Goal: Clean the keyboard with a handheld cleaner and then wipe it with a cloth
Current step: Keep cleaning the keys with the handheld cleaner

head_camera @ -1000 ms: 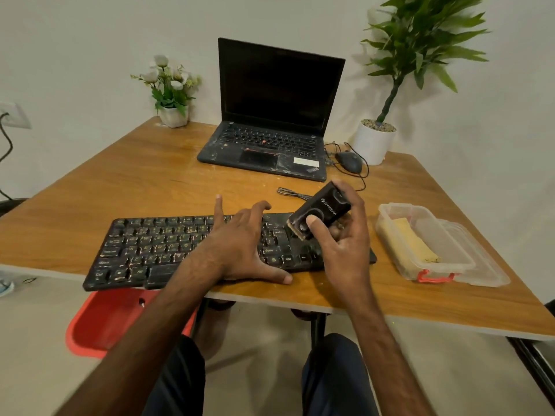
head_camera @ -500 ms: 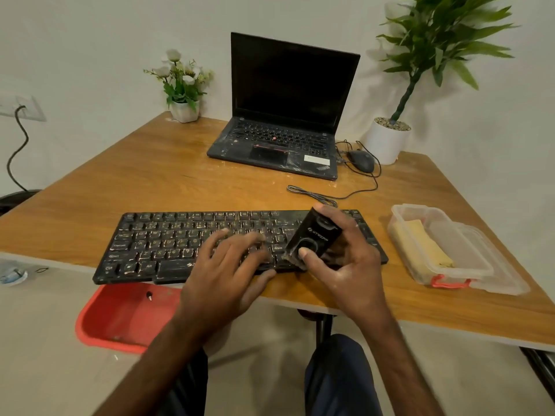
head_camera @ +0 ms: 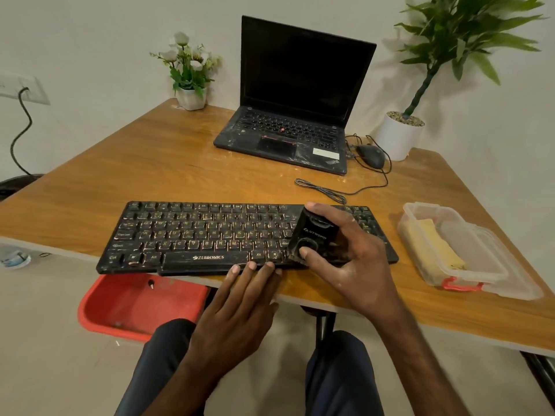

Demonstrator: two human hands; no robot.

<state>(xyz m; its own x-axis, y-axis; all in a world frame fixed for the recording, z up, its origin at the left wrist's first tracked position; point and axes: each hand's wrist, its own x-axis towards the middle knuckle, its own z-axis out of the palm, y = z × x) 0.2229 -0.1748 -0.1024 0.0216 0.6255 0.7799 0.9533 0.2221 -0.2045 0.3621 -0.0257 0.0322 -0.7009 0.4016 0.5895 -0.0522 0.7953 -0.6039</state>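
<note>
The right hand point(head_camera: 354, 259) has its grip closed round the black cleaner point(head_camera: 312, 235). The thumb lies on the round part at the low end and the forefinger is hooked over the top. The cleaner stands tilted, low end down at the keys on the right part of the keyboard point(head_camera: 195, 232), top leaning away. A second ago it was held up off the keys; now it has come down to them, so the cleaning pass looks to be starting.

The left hand point(head_camera: 240, 304) has changed most. It lay spread on the keys a second ago and has since drawn back to the near rim. Its fingers are straight and together, with the tips touching the rim just right of the space bar. It holds nothing and seems placed to steady the keyboard while leaving the keys free.

Both forearms reach in from below, the right wrist bent over the cleaner. The keyboard lies along the near edge of the bench point(head_camera: 150, 169), its left front corner past that edge, above a red tub point(head_camera: 126, 307). The cloth point(head_camera: 432, 244) lies in a clear box point(head_camera: 468, 277) to the right, so wiping is not yet begun.
</note>
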